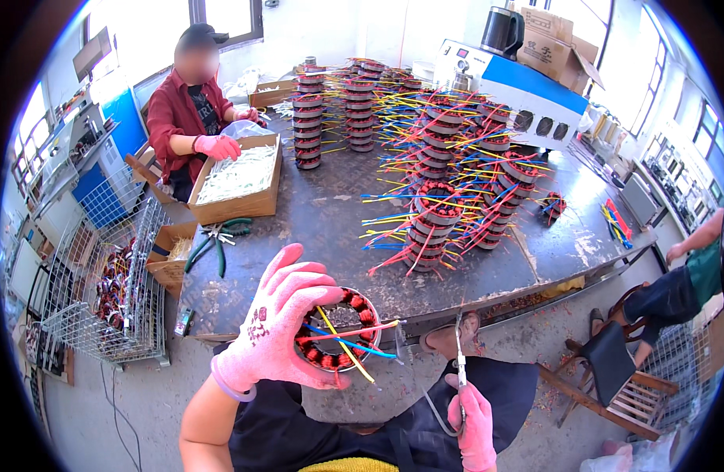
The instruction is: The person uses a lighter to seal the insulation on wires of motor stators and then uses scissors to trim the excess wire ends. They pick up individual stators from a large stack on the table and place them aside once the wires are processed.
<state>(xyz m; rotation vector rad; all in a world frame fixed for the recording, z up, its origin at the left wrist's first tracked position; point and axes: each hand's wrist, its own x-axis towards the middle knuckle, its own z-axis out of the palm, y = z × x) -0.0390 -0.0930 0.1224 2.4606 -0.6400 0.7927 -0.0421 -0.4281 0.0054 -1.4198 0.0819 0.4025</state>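
Observation:
My left hand (279,318), in a pink glove, grips a ring-shaped motor stator (370,311) with red copper windings by its left rim. Blue, yellow and red lead wires (346,340) cross the stator's face and stick out to the right. Lower right, my gloved right hand (473,421) is closed around a slim soldering iron (461,363), its thin tip pointing up. A thin grey cord or wire curves up from that hand toward the lead ends, where a hazy wisp shows. The iron's tip is apart from the stator.
Stacked stators (432,228) with splayed leads cover much of the dark table (330,204). Green-handled pliers (219,245) lie near its left edge, beside a box (237,206) of white pieces. Across stands a co-worker (185,118). A wire cart (102,330) is left, a chair (613,370) right.

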